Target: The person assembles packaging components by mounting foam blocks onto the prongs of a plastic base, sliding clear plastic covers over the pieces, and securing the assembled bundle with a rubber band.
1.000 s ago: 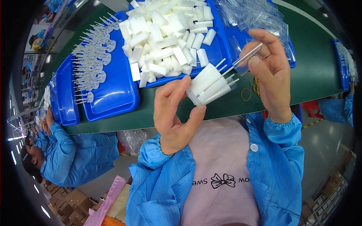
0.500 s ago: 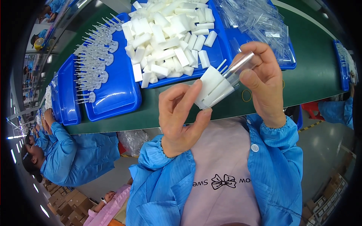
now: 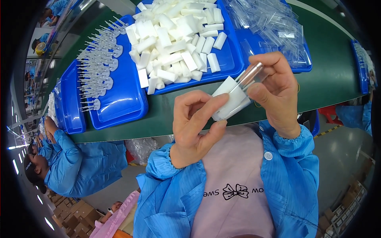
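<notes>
left hand (image 3: 194,131): raised in front of the chest, fingers and thumb pinched around a small bunch of white foam blocks (image 3: 230,99), gripping them from below.
right hand (image 3: 278,95): just beside the left, thumb and fingers closed on a clear plastic tube (image 3: 252,76), its open end touching the top of the white bunch.
step in hand: by the look of it, the tube is being fitted onto one piece of the bunch; how far it is seated cannot be told.
next move calls for: likely a steady push along the tube's own line, the left pinch firm so the other blocks do not slip out.
beyond the hands: a blue tray (image 3: 228,65) heaped with loose white blocks lies above the left hand.
beyond the right hand: a pile of clear tubes (image 3: 274,23) in another blue tray.
far left of the hands: a tray (image 3: 123,107) with rows of thin clear sticks (image 3: 95,71).
under all: a green belt (image 3: 329,79).
</notes>
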Demonstrator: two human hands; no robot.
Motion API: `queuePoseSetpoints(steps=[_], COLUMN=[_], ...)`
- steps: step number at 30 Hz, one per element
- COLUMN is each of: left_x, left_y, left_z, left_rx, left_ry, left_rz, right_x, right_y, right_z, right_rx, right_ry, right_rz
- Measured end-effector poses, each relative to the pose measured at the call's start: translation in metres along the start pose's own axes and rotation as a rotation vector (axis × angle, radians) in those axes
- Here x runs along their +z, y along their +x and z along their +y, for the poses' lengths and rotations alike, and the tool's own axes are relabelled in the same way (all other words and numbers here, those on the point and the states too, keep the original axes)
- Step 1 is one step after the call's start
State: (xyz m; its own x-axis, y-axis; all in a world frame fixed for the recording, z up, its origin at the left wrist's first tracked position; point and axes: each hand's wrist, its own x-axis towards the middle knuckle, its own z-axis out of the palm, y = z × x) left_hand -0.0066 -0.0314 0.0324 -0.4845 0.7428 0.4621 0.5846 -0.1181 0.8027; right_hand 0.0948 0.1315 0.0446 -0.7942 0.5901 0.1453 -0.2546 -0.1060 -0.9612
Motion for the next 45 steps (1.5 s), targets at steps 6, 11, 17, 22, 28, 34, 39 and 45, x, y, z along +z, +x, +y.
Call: queuePoseSetpoints(steps=[6, 11, 17, 22, 28, 34, 39, 45], left_x=[0.001, 0.007, 0.003, -0.001, -0.004, -0.002, 0.001, 0.005], left_y=[-0.003, -0.002, -0.008, -0.012, -0.009, -0.009, -0.01, -0.008], left_z=[-0.001, -0.013, -0.016, -0.012, 0.002, 0.008, 0.007, 0.003], left_rx=[-0.065, -0.3, -0.304, -0.203, -0.115, -0.086, -0.093, -0.109], left_ry=[0.067, -0.499, -0.635, -0.342, -0.236, -0.266, -0.26, -0.244], left_rz=[-0.003, 0.229, 0.149, 0.146, 0.078, 0.059, 0.065, 0.057], right_x=[-0.005, -0.029, -0.032, -0.025, -0.021, -0.012, -0.012, -0.011], right_y=[0.001, 0.001, -0.007, -0.017, -0.024, -0.035, -0.036, -0.033], right_z=[-0.006, -0.006, 0.001, 0.003, -0.005, -0.014, -0.012, -0.011], right_rx=[0.07, -0.096, -0.046, -0.033, -0.205, -0.25, -0.28, -0.349], right_ry=[-0.021, -0.256, -0.139, -0.068, -0.279, -0.354, -0.438, -0.519], right_rz=[-0.024, -0.073, -0.019, 0.036, -0.016, 0.003, 0.011, 0.01])
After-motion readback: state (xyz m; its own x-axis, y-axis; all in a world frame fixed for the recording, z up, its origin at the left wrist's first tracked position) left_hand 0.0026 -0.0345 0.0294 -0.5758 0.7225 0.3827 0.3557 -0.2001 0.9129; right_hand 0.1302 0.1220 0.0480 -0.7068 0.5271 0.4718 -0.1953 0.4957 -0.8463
